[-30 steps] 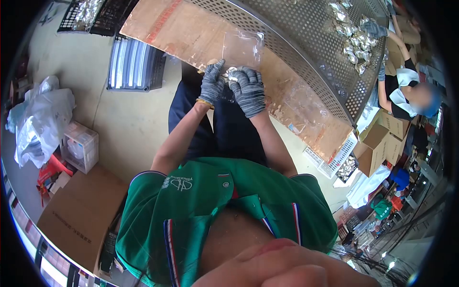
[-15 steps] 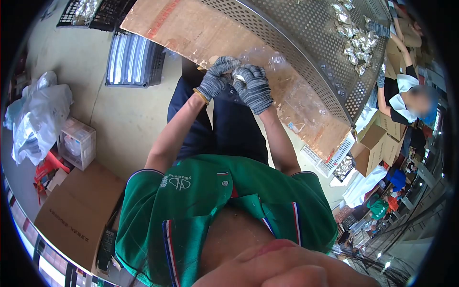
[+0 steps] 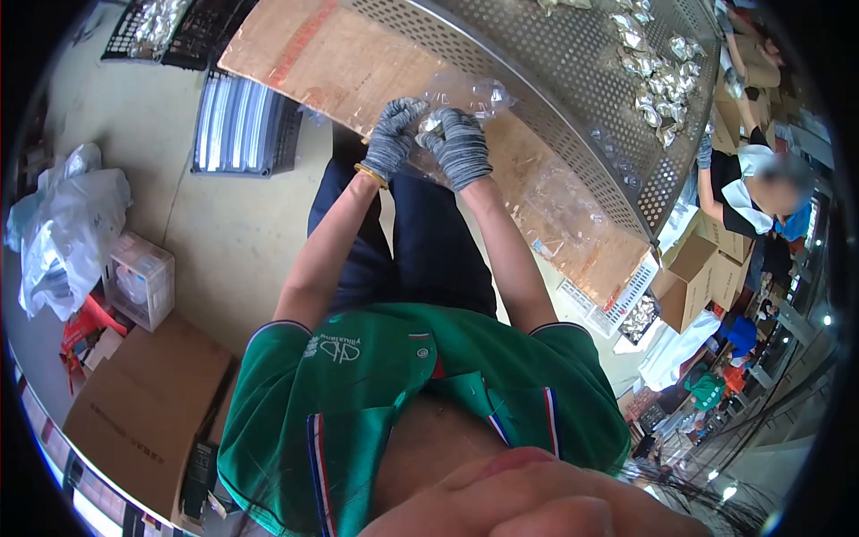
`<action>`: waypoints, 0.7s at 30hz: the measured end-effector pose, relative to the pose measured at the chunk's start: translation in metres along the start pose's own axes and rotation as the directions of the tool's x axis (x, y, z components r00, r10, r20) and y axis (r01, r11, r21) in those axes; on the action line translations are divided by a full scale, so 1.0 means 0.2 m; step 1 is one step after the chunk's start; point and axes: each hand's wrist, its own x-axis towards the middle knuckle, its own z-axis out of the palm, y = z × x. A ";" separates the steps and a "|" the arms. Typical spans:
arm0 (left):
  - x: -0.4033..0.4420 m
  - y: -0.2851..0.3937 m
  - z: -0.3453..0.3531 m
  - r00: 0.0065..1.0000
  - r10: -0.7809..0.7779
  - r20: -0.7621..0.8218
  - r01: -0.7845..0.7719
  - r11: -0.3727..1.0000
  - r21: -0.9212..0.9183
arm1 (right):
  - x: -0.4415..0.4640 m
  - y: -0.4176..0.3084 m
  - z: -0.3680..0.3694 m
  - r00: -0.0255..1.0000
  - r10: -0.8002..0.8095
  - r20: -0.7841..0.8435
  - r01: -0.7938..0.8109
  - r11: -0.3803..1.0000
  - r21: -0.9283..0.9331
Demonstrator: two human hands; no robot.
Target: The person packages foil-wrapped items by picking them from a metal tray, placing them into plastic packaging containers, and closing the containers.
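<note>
Both my hands wear grey knitted gloves and are close together above the near edge of a worn wooden board (image 3: pixel 358 63). My right hand (image 3: pixel 458 148) is closed around a small silvery, foil-like piece (image 3: pixel 433 123), mostly hidden by the fingers. Just left of it, my left hand (image 3: pixel 394 139) has its fingers pinched together; what lies in them, if anything, is too small to make out. Clear plastic packaging (image 3: pixel 488 97) lies on the board right behind my hands.
A perforated metal table (image 3: pixel 537 67) rises beyond the board, with several silvery wrapped pieces (image 3: pixel 667 85) on it. A co-worker (image 3: pixel 761 192) stands at its right. A black crate (image 3: pixel 242 125) with clear plastic trays, cardboard boxes (image 3: pixel 143 403) and a plastic bag (image 3: pixel 76 233) are at left.
Both hands have shifted slightly left, and a gap between them shows more of the silvery piece. The co-worker's gloved hand has drawn back from the pieces on the metal table.
</note>
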 end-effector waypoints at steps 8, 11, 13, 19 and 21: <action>0.08 0.24 -0.05 0.980 0.179 0.087 -0.178 0.984 -0.016 | 0.05 0.11 0.14 0.994 0.007 -0.112 -0.002 0.999 0.043; 0.10 0.23 -0.01 0.984 0.123 0.126 -0.133 0.988 0.077 | 0.05 0.00 -0.02 0.998 0.054 -0.021 -0.046 0.957 0.285; 0.13 0.16 0.00 0.982 0.135 0.128 -0.144 0.988 0.060 | 0.12 0.09 -0.13 0.968 -0.051 0.245 -0.051 0.918 0.392; 0.12 0.13 -0.01 0.920 0.290 0.264 -0.370 0.864 0.342 | 0.54 0.20 -0.73 0.818 -0.252 0.517 -0.119 0.806 0.580; 0.13 0.12 -0.01 0.914 0.323 0.244 -0.393 0.851 0.348 | 0.81 0.40 -0.79 0.931 -0.243 0.272 -0.090 0.570 0.817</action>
